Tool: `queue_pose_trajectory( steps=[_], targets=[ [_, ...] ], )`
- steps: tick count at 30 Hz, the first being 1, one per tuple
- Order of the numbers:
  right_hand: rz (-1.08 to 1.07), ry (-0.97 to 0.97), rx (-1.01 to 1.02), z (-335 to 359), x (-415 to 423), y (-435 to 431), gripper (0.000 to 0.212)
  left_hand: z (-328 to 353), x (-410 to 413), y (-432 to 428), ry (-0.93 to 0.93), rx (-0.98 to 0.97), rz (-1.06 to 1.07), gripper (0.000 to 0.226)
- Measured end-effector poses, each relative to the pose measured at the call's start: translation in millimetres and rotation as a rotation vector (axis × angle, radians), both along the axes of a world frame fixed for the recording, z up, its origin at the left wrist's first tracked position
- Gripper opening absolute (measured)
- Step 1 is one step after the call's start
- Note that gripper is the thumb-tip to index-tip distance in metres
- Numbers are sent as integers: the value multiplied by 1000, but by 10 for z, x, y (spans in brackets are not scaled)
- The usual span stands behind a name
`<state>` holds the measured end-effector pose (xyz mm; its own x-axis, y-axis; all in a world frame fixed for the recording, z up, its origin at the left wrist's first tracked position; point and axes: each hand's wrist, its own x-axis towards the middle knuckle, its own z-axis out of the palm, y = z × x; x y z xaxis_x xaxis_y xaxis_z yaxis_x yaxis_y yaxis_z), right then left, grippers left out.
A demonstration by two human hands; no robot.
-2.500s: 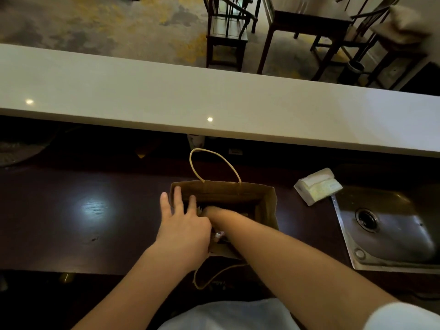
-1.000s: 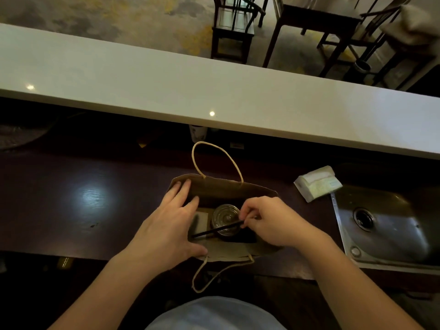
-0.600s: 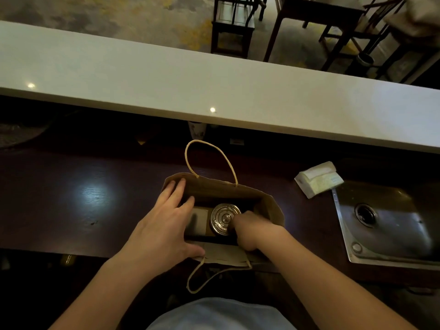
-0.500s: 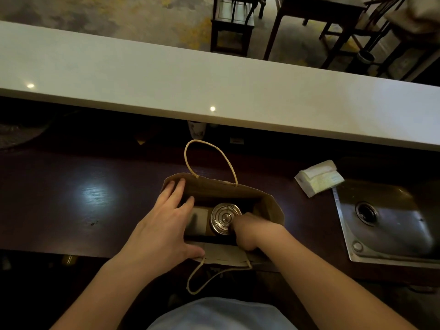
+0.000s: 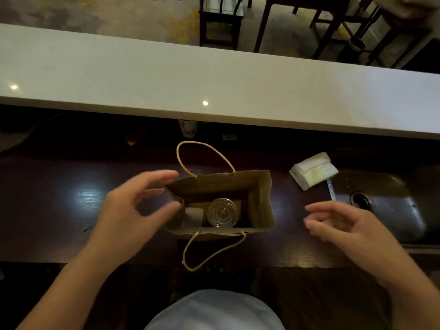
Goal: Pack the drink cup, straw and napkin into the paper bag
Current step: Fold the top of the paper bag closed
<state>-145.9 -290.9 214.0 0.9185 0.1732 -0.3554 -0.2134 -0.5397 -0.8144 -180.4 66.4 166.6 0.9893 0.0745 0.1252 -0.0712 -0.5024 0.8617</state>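
Both hands hover empty with fingers spread: the left hand just beside the brown paper bag (standing upright on dark wood), the right hand farther off. Inside sit a pale folded napkin and a clear-lidded drink cup; no straw shows.

Both bare forearms reach forward from the bottom corners of the view, angled inward. The left hand is spread wide, fingers extended and slightly curled, thumb stretched out below them to form a broad C, palm turned toward the right. The right hand hovers loosely, palm facing left, fingers gently curved and held together. Both hands hold nothing, and their edges are blurred.
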Motion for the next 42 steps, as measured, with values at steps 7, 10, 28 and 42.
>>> queue_pose_trajectory(
  steps=[7,10,28,42],
  targets=[
    [108,183,53,-719,28,250,71,-535,71,256,379,-364,208,54],
    [140,124,110,-951,83,422,66,-697,35,124,512,-219,-60,52],
    [-57,186,227,-1507,-8,712,47,-914,102,-29,480,-180,41,40],
    [-211,-285,302,-1405,264,674,43,-879,205,39,155,-85,114,45]
  ],
)
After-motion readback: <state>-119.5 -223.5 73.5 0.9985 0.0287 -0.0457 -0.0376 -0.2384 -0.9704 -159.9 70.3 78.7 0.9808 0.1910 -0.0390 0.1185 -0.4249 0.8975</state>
